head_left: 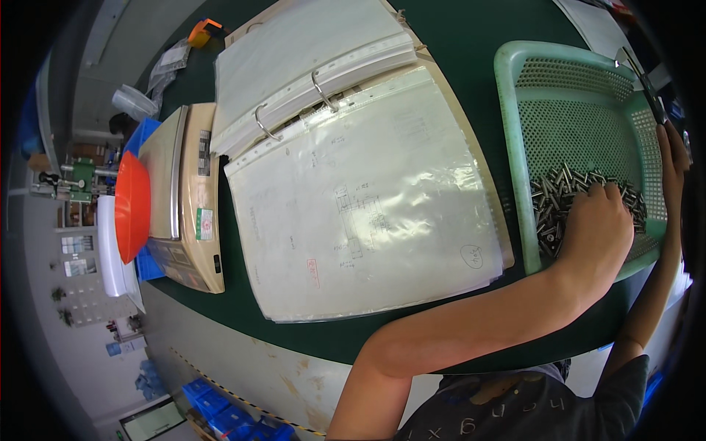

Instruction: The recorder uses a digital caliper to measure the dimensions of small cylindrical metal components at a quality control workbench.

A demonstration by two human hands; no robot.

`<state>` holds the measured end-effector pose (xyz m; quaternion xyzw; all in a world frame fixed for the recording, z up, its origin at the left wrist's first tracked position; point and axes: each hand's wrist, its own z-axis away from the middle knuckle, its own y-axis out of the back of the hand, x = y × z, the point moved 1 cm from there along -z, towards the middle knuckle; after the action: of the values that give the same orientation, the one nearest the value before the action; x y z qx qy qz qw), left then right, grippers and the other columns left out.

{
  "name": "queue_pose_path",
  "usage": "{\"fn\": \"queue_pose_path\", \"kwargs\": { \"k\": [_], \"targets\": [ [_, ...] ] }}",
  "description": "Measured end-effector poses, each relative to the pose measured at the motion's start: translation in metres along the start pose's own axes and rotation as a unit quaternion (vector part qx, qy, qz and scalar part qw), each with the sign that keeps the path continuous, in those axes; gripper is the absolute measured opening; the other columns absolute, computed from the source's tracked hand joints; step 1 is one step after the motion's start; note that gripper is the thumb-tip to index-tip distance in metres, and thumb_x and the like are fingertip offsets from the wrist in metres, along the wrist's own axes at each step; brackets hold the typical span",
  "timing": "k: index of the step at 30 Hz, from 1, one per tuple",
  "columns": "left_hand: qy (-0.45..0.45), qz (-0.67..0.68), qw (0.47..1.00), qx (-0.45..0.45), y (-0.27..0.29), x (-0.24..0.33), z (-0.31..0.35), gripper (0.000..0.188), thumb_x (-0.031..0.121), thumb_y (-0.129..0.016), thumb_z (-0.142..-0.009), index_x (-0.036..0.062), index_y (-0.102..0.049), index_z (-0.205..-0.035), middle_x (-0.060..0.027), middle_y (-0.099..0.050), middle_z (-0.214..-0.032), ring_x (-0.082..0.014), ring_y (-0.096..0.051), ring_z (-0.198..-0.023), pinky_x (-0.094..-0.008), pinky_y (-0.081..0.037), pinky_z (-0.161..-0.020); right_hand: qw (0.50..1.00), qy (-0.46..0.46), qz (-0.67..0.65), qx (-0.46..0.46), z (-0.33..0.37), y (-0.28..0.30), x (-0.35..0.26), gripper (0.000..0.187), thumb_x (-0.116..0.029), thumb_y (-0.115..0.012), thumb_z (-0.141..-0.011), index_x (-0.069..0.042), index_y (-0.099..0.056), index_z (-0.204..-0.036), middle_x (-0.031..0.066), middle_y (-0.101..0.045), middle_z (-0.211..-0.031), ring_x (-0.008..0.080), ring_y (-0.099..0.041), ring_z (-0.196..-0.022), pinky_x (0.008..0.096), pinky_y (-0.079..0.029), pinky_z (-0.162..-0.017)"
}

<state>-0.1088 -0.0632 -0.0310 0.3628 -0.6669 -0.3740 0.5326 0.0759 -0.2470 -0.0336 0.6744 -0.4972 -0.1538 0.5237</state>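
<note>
A green perforated plastic basket stands at the right of the table, with a heap of small shiny metal pins in its near part. My left hand reaches over the near rim into the heap, fingers curled down. Its fingertips are hidden among the pins, so what they pinch does not show. At the basket's right side, my right hand is closed round a dark caliper, whose thin metal jaws point up and left above the basket's far right corner.
An open ring binder with plastic-sleeved drawings lies left of the basket on the green table. Farther left stand a beige weighing scale and a red bowl. An orange tape measure lies at the back; papers lie behind the basket.
</note>
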Motion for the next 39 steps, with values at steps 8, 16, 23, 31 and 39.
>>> {"fn": "queue_pose_path", "kwargs": {
  "k": [8,16,23,31,39],
  "targets": [
    [-0.005,0.002,1.000,0.010,0.000,0.001,-0.002,0.018,0.012,-0.064,-0.068,0.0032,-0.065,-0.083,-0.0077,-0.057,-0.085,-0.0187,-0.057,-0.082,-0.0265,-0.045,-0.063,1.000,-0.007,-0.012,0.015,0.033,-0.050,0.074,0.037,-0.018,-0.045,-0.095,-0.015,-0.049,-0.131,0.0074,-0.045,-0.136,0.0199,-0.043,-0.123,0.0284,-0.033,-0.103],
    [-0.004,0.006,1.000,-0.002,0.001,0.001,-0.002,0.016,0.012,-0.063,-0.070,0.0037,-0.066,-0.084,-0.0079,-0.058,-0.087,-0.0190,-0.057,-0.082,-0.0270,-0.045,-0.064,0.988,-0.092,-0.119,0.019,0.025,-0.041,0.062,0.035,-0.021,-0.049,-0.094,-0.012,-0.052,-0.128,0.0082,-0.050,-0.131,0.0190,-0.047,-0.118,0.0278,-0.034,-0.100],
    [-0.009,-0.001,1.000,0.021,-0.005,0.000,-0.001,0.016,0.012,-0.063,-0.070,0.0034,-0.065,-0.083,-0.0080,-0.057,-0.085,-0.0193,-0.057,-0.082,-0.0274,-0.045,-0.064,0.952,-0.183,-0.246,-0.008,0.013,-0.026,0.031,0.040,-0.029,-0.054,-0.092,-0.004,-0.055,-0.123,0.0122,-0.057,-0.118,0.0189,-0.054,-0.107,0.0270,-0.039,-0.093],
    [-0.050,0.103,0.989,0.097,-0.001,-0.007,0.001,0.010,0.007,-0.059,-0.067,-0.0001,-0.062,-0.074,-0.0137,-0.057,-0.079,-0.0274,-0.057,-0.076,-0.0360,-0.048,-0.064,0.954,-0.161,-0.254,-0.007,0.001,0.012,0.000,0.047,-0.036,-0.056,-0.089,0.002,-0.057,-0.117,0.0159,-0.065,-0.102,0.0177,-0.061,-0.092,0.0274,-0.044,-0.082],
    [-0.039,0.095,0.983,0.151,0.008,-0.009,0.004,0.010,0.010,-0.058,-0.072,0.0008,-0.060,-0.070,-0.0137,-0.057,-0.076,-0.0320,-0.059,-0.073,-0.0424,-0.049,-0.064,0.958,-0.200,-0.204,0.040,0.005,0.039,-0.025,0.048,-0.047,-0.057,-0.085,-0.009,-0.061,-0.114,0.0134,-0.066,-0.097,0.0297,-0.064,-0.089,0.0355,-0.048,-0.075]
  ]
}}
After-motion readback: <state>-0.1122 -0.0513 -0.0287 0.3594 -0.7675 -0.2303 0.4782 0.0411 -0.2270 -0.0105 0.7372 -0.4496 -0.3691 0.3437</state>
